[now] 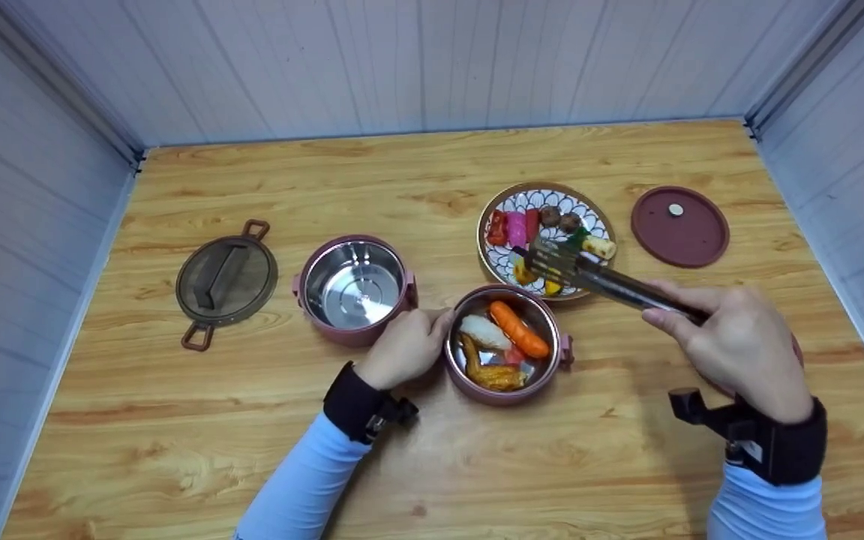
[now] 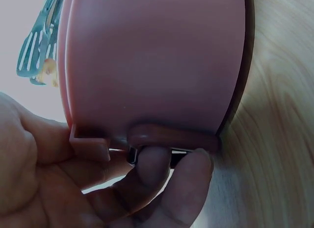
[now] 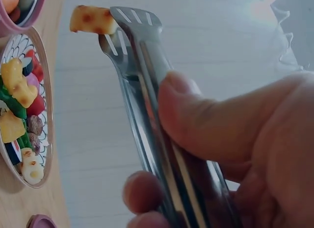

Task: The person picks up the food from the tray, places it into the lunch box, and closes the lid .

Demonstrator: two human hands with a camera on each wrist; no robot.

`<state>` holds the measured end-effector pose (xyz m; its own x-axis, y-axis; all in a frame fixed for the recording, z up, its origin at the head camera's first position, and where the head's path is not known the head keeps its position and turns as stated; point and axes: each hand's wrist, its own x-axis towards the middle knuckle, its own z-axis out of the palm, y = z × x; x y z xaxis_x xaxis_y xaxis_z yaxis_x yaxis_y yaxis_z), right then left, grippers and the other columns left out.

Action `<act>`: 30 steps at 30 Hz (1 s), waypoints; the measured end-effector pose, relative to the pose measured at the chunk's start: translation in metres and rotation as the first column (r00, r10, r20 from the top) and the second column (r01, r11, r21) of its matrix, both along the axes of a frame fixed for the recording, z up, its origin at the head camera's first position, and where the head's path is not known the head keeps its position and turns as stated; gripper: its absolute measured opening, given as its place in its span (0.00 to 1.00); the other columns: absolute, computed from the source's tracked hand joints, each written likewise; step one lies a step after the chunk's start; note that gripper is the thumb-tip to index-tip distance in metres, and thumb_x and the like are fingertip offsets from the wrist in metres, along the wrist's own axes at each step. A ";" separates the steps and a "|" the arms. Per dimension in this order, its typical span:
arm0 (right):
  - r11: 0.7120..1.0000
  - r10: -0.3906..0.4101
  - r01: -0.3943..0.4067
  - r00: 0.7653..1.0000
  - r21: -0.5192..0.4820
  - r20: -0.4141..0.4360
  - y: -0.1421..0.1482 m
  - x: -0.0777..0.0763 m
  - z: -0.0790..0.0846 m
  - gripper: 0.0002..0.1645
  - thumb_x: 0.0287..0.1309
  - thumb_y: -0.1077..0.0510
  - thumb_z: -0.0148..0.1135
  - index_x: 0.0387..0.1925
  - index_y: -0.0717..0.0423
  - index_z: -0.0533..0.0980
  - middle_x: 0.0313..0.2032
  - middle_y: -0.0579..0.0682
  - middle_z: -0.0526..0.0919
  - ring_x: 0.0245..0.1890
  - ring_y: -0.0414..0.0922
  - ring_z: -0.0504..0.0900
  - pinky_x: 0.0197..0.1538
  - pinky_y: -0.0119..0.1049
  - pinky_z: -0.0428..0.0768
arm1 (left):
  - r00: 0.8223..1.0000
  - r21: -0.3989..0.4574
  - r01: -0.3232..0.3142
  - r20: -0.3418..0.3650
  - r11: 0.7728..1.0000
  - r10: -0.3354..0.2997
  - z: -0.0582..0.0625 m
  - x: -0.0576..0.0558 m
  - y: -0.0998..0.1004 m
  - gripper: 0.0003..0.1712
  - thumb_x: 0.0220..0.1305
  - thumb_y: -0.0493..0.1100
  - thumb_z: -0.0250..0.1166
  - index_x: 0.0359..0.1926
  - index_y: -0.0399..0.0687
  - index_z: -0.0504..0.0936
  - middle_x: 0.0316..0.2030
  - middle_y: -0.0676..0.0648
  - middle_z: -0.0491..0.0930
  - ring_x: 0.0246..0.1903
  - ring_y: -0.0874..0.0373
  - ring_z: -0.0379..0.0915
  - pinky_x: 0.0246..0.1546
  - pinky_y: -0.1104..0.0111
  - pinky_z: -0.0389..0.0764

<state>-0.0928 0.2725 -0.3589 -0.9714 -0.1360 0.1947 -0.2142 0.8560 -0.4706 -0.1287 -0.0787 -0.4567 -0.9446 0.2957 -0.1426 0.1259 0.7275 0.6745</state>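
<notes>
My left hand grips the side clasp of a round pink lunch container with a steel lining. Inside it lie a carrot, a browned chicken wing and a whitish piece of food. In my right hand are metal tongs with slotted tips, held above a patterned plate. Between the tips, the right wrist view shows a yellow food piece with brown spots. Meatballs, red and pink pieces and yellow chunks sit on the plate.
A second pink container, with only its steel inside showing, stands left of the first. Farther left lies a dark see-through lid with two loops. A maroon round lid lies right of the plate; another maroon edge peeks from behind my right hand.
</notes>
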 end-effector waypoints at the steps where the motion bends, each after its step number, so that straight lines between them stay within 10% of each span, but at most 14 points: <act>1: 1.000 0.012 -0.012 1.000 0.020 0.015 0.000 0.002 0.002 0.20 0.58 0.42 0.71 0.51 0.40 0.85 0.33 0.50 0.88 0.08 0.38 0.58 0.13 0.37 0.57 | 1.000 -0.001 -0.002 -0.001 1.000 0.002 0.000 0.000 0.000 0.24 0.79 0.53 0.47 0.56 0.48 0.84 0.40 0.47 0.84 0.43 0.55 0.80 0.50 0.57 0.77; 21: 0.824 0.254 -0.313 0.949 0.472 0.187 -0.031 0.010 0.046 0.19 0.54 0.41 0.72 0.48 0.37 0.86 0.20 0.43 0.81 0.19 0.43 0.75 0.15 0.40 0.62 | 1.000 -0.013 0.013 -0.023 1.000 -0.013 0.001 0.000 0.000 0.22 0.79 0.52 0.46 0.49 0.50 0.86 0.33 0.48 0.80 0.37 0.57 0.77 0.44 0.57 0.77; 30: 0.757 0.326 -0.328 0.939 0.565 0.109 -0.068 0.010 0.048 0.11 0.47 0.49 0.76 0.22 0.43 0.79 0.14 0.43 0.71 0.12 0.46 0.68 0.13 0.44 0.62 | 1.000 -0.005 -0.001 0.005 1.000 0.001 0.002 0.000 0.000 0.23 0.78 0.53 0.47 0.57 0.49 0.84 0.37 0.48 0.82 0.40 0.57 0.78 0.47 0.57 0.77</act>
